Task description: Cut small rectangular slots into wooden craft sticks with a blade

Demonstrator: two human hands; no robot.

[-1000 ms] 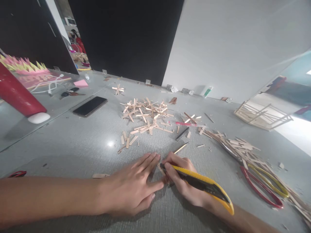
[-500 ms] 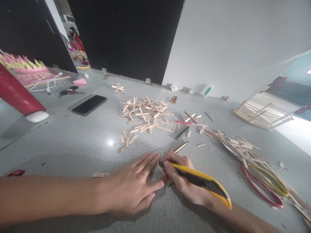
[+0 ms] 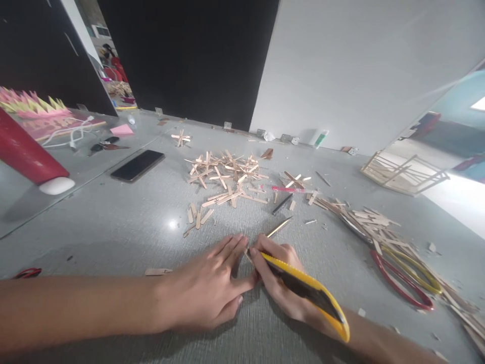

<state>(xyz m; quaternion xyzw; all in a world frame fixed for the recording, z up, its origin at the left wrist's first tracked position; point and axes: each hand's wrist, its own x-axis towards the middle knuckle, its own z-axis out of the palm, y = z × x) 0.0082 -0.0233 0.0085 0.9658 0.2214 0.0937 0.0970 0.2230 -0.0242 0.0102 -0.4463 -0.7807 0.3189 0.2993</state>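
Note:
My right hand (image 3: pixel 278 275) is closed around a yellow and black utility knife (image 3: pixel 303 288), its front end pointing down toward the table beside my left fingertips. My left hand (image 3: pixel 210 285) lies flat with its fingers spread, the index fingertip close to my right hand. Between the hands shows a small piece of thin wooden stick (image 3: pixel 248 255), mostly hidden by fingers; whether the left fingers press on it I cannot tell. Just beyond my right hand lies a pointed pencil-like stick (image 3: pixel 279 227). A flat craft stick (image 3: pixel 157 272) sticks out behind my left wrist.
Crossed craft sticks (image 3: pixel 227 174) are heaped ahead on the grey table (image 3: pixel 125 217). Large scissors with red and yellow handles (image 3: pixel 401 288) lie right among stick scraps (image 3: pixel 379 222). A phone (image 3: pixel 138 166), a red cylinder (image 3: pixel 32 149) and a stick frame (image 3: pixel 403 174) stand around.
The knife's rear end has swung down and slightly left, with my right hand tilting a little. My left hand stays nearly in place. The view has shifted slightly.

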